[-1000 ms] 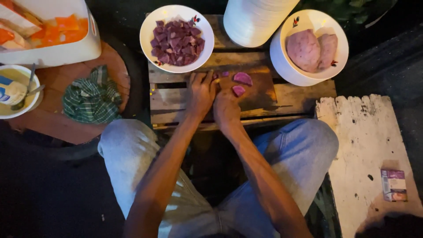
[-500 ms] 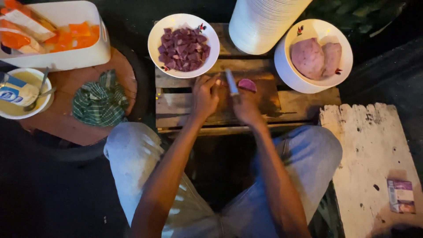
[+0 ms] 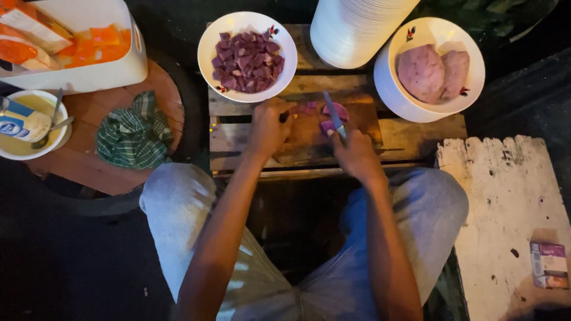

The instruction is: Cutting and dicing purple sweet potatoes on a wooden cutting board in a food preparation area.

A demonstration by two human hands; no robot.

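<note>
My right hand (image 3: 355,156) grips a knife (image 3: 333,114) whose blade points away over purple vegetable pieces (image 3: 331,119) on a small wooden cutting board (image 3: 309,139). My left hand (image 3: 269,128) rests with curled fingers on the board's left part, close to small purple bits (image 3: 307,109); whether it holds one is hidden. Just beyond the board stands a white bowl (image 3: 209,44) filled with purple cubes (image 3: 247,60). At the right, a second white bowl (image 3: 395,98) holds two large peeled pinkish pieces (image 3: 433,71).
The board lies on a slatted wooden crate (image 3: 410,134). A white ribbed container (image 3: 351,30) stands behind. To the left are a green checked cloth (image 3: 132,132), a white tub with orange cubes (image 3: 89,44) and a bowl with spoons (image 3: 30,125). A worn white board (image 3: 505,196) with a small carton (image 3: 548,264) lies right.
My hands have parted: the left slid to the board's left side, the right drew back with the knife, which now points away over the purple pieces. The view shifted slightly.
</note>
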